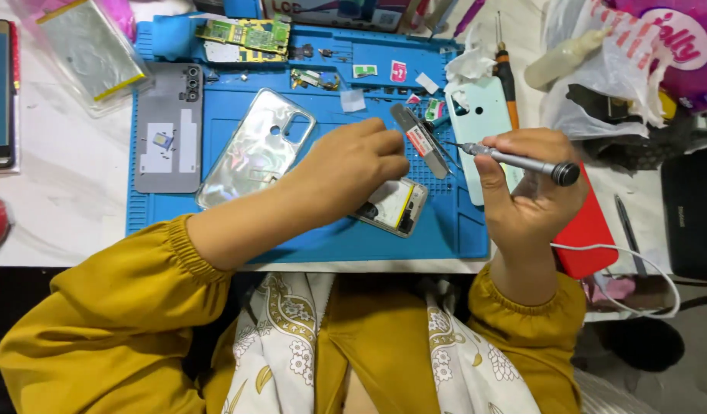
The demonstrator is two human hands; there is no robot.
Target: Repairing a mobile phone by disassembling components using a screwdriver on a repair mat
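Two hands over blue mat (pixel 307 238): left hand (pixel 346 172) fingers pinched on opened phone (pixel 392 205); right hand (pixel 526 188) grips screwdriver (pixel 514 159), tip near phone. Screw-work step, judged; next needs precise tip seating.

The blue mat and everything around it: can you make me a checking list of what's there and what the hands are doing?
Surface: blue repair mat on a pale marbled table.
Job's things: opened phone under the left hand; grey screwdriver in the right hand.
Clutter: shiny back cover, grey back panel, green circuit board, pale green cover, red case, plastic bags.
Grippers: left hand rests on the phone; right hand grips the screwdriver.
Cables: white cable at the right.
Surroundings: the person's mustard sleeves; nothing else seen.
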